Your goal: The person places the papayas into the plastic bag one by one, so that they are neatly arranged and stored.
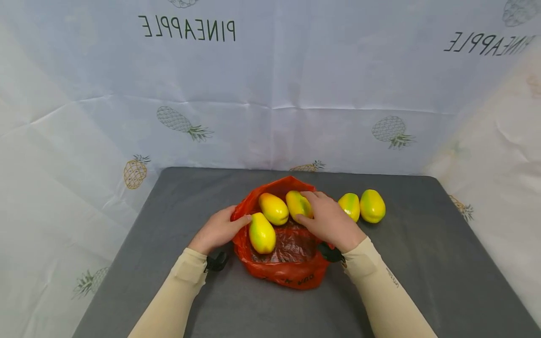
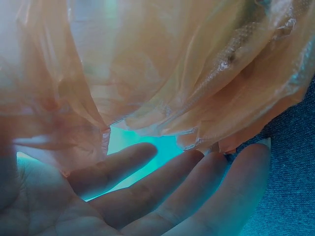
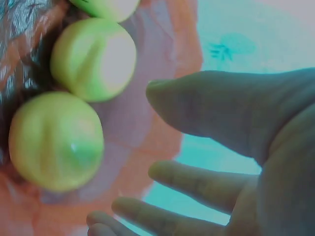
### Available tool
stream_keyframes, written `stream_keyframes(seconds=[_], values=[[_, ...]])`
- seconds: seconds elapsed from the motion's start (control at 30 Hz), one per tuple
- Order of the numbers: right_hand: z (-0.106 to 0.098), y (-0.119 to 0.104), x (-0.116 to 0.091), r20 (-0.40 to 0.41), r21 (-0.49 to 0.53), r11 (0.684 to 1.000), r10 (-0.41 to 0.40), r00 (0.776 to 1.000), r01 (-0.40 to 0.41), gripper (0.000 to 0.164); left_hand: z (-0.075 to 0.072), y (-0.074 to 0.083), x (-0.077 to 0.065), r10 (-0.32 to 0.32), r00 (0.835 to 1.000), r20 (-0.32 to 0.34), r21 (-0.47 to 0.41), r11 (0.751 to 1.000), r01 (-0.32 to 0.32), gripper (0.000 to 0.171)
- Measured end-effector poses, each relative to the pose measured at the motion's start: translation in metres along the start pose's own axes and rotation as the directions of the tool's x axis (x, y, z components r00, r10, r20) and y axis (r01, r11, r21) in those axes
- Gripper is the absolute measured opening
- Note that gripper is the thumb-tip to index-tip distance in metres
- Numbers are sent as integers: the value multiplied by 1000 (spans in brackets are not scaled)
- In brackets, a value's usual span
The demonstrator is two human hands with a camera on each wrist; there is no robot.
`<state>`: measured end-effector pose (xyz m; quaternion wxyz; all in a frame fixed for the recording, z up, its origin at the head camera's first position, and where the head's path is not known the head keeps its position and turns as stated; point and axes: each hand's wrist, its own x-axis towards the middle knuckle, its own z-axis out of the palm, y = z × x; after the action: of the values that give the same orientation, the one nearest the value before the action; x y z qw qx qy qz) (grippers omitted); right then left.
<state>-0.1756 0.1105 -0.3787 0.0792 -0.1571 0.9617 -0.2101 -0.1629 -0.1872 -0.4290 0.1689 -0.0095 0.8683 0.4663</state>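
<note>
A red plastic bag [image 1: 291, 270] lies wide-mouthed on the table, with three glossy yellow-green, papaya-shaped fruits inside. One fruit [image 1: 262, 234] is at the left near my left thumb, another [image 1: 274, 209] sits behind it, and the third [image 1: 297, 204] is under my right hand. My left hand [image 1: 221, 229] holds the bag's left rim, thumb over the edge and fingers outside, under the film [image 2: 147, 64] in the left wrist view. Over the bag's right side, my right hand [image 1: 327, 218] has thumb and fingers spread; the right wrist view shows a gap between the thumb [image 3: 206, 105] and the fruits [image 3: 56, 142].
Two more fruits of the same kind, one [image 1: 349, 206] partly behind my right hand and one [image 1: 372, 206] beside it, lie on the dark grey table [image 1: 422, 263] right of the bag. A white pineapple-print cloth [image 1: 270, 70] hangs behind the table.
</note>
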Motion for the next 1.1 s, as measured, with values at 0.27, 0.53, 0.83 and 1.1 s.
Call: stream_keyframes(seconds=[0.27, 0.53, 0.83, 1.1], values=[[-17, 24, -23, -64, 45, 999, 12, 998, -9, 65, 1, 0, -1, -3, 1000, -1, 23, 1000, 3, 52], [-31, 56, -39, -117, 79, 995, 72, 990, -63, 64, 2, -1, -1, -6, 1000, 5, 21, 1000, 6, 54], [-41, 103, -45, -206, 105, 976, 209, 956, -191, 69, 3, 0, 0, -2, 1000, 0, 41, 999, 2, 54], [-38, 137, -41, -262, 154, 957, 279, 924, -246, 75, 4, -1, 0, 11, 1000, -1, 42, 999, -11, 56]])
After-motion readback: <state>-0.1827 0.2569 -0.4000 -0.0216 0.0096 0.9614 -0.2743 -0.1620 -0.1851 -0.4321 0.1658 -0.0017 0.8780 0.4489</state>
